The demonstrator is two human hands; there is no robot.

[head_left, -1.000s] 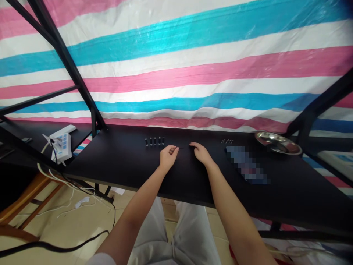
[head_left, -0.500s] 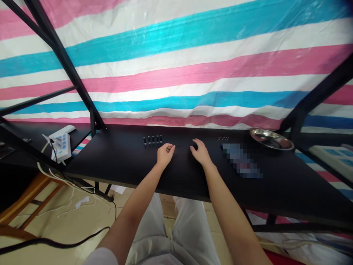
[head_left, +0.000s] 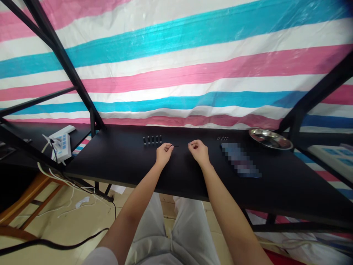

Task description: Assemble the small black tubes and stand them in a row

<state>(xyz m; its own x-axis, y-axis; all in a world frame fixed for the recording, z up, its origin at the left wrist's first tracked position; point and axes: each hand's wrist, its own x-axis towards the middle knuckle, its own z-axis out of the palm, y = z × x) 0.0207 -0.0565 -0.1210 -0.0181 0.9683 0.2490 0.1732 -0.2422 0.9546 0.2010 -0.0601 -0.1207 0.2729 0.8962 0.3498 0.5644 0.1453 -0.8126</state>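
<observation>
Over the middle of the black table (head_left: 124,162), my left hand (head_left: 164,154) pinches a thin dark stick (head_left: 176,147) that points right, toward my other hand. My right hand (head_left: 200,152) is closed, thumb against fingers; a tiny piece seems to sit at its fingertips, too small to name. The hands are apart, with the stick between them. Left of my left hand, several small dark cylinders with light ends (head_left: 152,140) stand upright in a row. Several tiny shiny metal pieces (head_left: 222,138) lie beyond my right hand, to its right.
A blurred-out flat blue item (head_left: 240,160) lies right of my right hand. A round shiny metal dish (head_left: 285,146) sits at the table's far right. Black frame posts (head_left: 64,60) rise on both sides before a striped sheet (head_left: 176,66). A white power strip (head_left: 64,147) is at left.
My right hand has gone from spread fingers to a pinch and shifted slightly toward the left hand. The left hand keeps the stick, almost unmoved.
</observation>
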